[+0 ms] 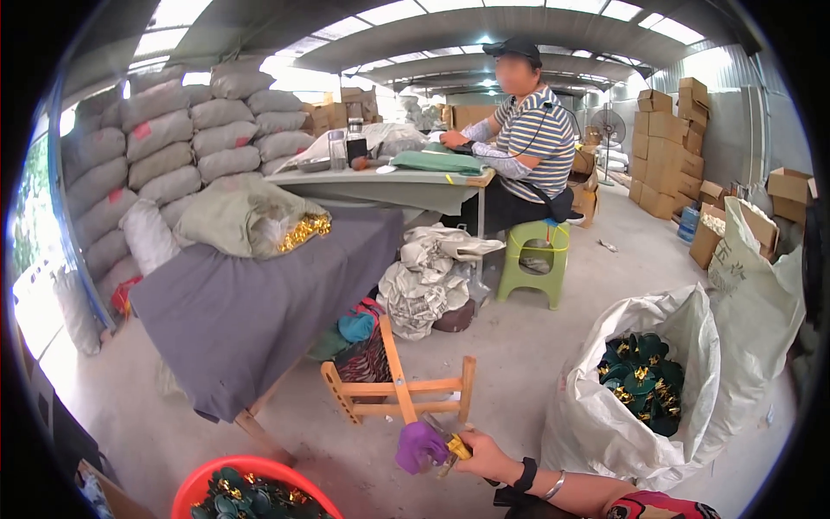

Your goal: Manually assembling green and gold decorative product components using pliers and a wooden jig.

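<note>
My right hand [484, 456], with a dark band and a bracelet on its wrist, reaches in from the lower right. Its fingers are closed round a yellow-handled metal tool [458, 446], whose exact kind is hard to make out. A bunched purple cloth [418, 448] lies right beside the tool, at the lower end of a slanting bar of a wooden frame [399, 381]. Whether the cloth is tied to the bar or held with the tool I cannot tell. No part of my left hand shows.
A red basin [201, 477] of dark green and gold pieces stands lower left. An open white sack [588, 415] of similar pieces stands right. A cloth-covered table [259, 303] bears a sack of gold pieces. Behind, a person [527, 134] sits on a green stool [534, 259].
</note>
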`<state>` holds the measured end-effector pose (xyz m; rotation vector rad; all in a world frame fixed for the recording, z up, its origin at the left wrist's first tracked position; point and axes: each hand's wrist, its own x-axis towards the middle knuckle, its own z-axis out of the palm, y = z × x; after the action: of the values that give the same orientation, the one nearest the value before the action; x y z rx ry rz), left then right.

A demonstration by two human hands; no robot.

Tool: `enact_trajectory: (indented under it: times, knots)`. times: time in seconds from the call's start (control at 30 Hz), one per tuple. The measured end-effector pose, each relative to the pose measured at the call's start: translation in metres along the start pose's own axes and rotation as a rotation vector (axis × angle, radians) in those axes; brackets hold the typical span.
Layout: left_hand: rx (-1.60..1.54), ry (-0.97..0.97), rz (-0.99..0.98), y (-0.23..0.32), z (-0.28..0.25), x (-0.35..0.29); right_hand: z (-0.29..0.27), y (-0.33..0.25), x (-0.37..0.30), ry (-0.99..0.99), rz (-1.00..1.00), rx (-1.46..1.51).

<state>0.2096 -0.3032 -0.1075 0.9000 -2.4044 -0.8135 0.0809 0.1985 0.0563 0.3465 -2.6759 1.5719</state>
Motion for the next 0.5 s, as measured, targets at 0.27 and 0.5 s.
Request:
enact_trajectory:
  times: [0.27, 0.5]
  knots:
    - [-0.011, -0.008, -0.014, 0.021, -0.014, -0.003, -0.009, -0.027, -0.006, 0.005, 0.081, 0.166]
    - [-0.207, 0.114, -0.163, 0.083, -0.023, -0.01, -0.005, -0.001, -0.001, 0.142, -0.085, -0.029]
